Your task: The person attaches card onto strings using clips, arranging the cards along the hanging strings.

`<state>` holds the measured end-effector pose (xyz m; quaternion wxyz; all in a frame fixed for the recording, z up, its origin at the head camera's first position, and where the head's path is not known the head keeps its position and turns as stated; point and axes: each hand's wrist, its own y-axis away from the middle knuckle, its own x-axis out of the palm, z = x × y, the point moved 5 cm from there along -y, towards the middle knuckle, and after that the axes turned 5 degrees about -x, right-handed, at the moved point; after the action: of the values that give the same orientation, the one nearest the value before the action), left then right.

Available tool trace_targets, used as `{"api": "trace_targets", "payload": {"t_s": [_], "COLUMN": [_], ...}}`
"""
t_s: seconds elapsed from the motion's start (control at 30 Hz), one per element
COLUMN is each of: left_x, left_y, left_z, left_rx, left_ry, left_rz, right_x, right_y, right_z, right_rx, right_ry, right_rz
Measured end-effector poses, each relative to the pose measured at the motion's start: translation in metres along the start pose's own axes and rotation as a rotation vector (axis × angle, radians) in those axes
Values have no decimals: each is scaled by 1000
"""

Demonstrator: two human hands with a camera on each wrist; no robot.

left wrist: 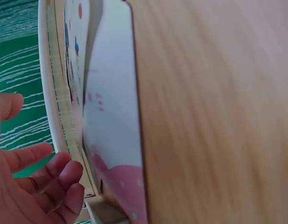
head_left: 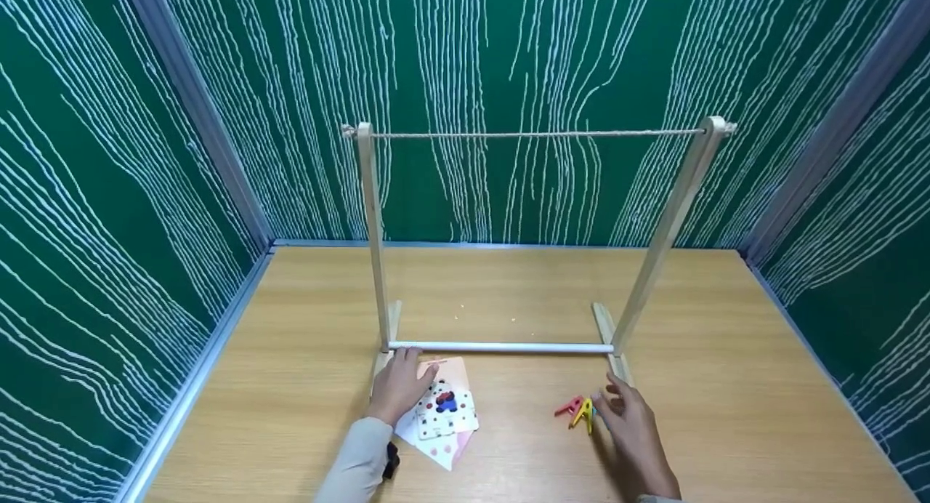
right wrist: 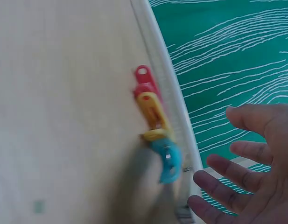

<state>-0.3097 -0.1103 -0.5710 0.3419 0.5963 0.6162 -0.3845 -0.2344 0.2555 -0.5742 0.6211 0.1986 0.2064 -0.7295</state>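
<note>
My left hand (head_left: 399, 388) hovers by the left foot of a wooden stand, beside a small pile of printed cards. On top of the pile lies a white spotted card (head_left: 434, 425) with a cartoon bear in red and blue, over a pale card with pink patches (left wrist: 113, 116). Its fingers are relaxed and grip nothing. Close to the right hand (head_left: 633, 424) are a red clothespin (head_left: 569, 405), a yellow clothespin (head_left: 583, 414) and a blue clothespin (right wrist: 167, 163), bunched on the table. Loosely bent and apart, the right fingers have nothing between them.
Between the stand's two wooden posts (head_left: 665, 230) a rope (head_left: 538, 134) is strung across the top, with a white rod (head_left: 501, 347) joining them low down. Tiny pale specks lie on the wooden table (head_left: 305, 394) behind the rod. Green walls with white lines enclose the table.
</note>
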Motion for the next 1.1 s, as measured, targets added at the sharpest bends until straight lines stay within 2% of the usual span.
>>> {"api": "trace_targets", "payload": {"t_s": [0.27, 0.47, 0.67, 1.1], "left_x": [8, 9, 11, 15], "left_y": [1, 0, -1, -1], "left_z": [6, 4, 7, 12], "left_rx": [-96, -95, -74, -124], "left_ry": [83, 107, 114, 157], "left_rz": [60, 95, 107, 131], "right_x": [4, 6, 9, 16], "right_y": [6, 5, 5, 8], "right_z": [-12, -16, -22, -30], "right_rx": [10, 28, 93, 162], "right_ry": [22, 83, 112, 100], "right_rz": [-2, 10, 41, 43]}}
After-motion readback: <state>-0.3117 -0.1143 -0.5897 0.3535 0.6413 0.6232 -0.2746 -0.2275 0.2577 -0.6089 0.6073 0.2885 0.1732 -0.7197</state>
